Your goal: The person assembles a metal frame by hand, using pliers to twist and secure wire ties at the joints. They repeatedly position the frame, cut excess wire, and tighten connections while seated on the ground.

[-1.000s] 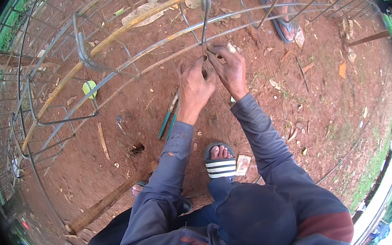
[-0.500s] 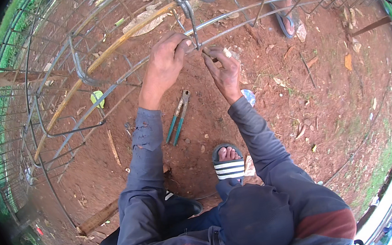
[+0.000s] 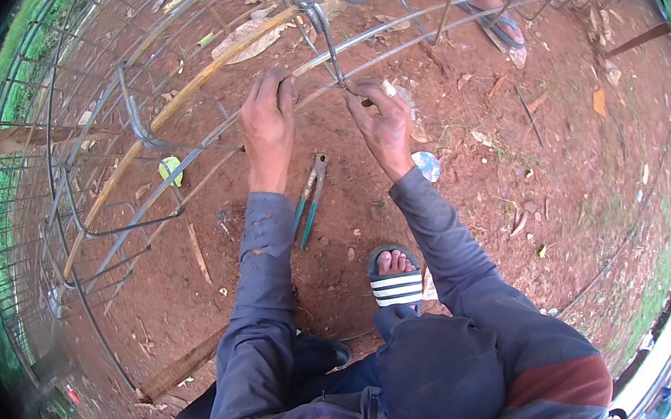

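My right hand (image 3: 382,125) is in a pinch at the lower corner of a bent steel stirrup (image 3: 331,44), where it meets a thin lower bar. Whatever is between these fingertips is too small to make out. To its left, my left hand (image 3: 267,130) is raised at the long steel bars (image 3: 365,34) of a rebar cage, its fingers bent together; what they hold, if anything, is hidden. A pair of pincers with green handles (image 3: 314,199) lies on the red soil below, between my forearms.
The wire-and-bar cage (image 3: 59,183) curves along the far side and left. Beyond it, another person's sandalled foot (image 3: 503,25) stands at the upper right. A wooden stick (image 3: 184,367) lies at lower left; dry leaves (image 3: 250,39) litter the ground. My sandalled foot (image 3: 395,273) is below the pincers.
My left hand has moved left and slightly down, away from the stirrup corner. My right hand stays there. The other person's foot at upper right has shifted slightly right.
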A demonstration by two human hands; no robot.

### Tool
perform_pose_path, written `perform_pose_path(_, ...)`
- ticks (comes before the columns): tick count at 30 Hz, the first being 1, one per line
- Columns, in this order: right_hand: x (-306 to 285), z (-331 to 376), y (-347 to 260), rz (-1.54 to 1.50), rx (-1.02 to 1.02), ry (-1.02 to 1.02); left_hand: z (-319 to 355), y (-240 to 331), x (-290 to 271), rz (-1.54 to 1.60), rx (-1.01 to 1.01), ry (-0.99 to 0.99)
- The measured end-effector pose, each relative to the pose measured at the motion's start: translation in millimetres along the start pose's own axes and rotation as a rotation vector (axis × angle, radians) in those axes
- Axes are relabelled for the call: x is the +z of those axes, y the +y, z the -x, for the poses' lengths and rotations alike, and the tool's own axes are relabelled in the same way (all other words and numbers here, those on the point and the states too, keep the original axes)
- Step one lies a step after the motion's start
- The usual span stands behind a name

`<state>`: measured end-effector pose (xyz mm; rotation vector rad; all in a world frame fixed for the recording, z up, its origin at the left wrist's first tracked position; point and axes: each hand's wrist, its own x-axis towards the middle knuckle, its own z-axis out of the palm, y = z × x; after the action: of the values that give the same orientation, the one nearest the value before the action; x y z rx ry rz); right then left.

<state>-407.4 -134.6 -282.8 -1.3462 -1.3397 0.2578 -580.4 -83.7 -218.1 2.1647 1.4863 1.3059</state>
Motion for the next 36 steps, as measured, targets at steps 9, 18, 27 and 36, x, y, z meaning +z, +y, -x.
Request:
perform_pose_path(9,11,1,-15,0.067,0.114,0.041,10,21,-21,-0.216,-0.064,-0.314)
perform_pose_path(18,22,-2,-39,0.003,0.256,0.094,23,10,14,-0.337,-0.007,-0.315)
perform_pose_path(27,24,-4,-41,0.123,0.337,0.079,68,18,18,-0.171,0.100,0.057)
perform_pose_path(36,18,-11,-45,0.120,0.345,0.035,81,25,53,0.004,-0.186,-0.012)
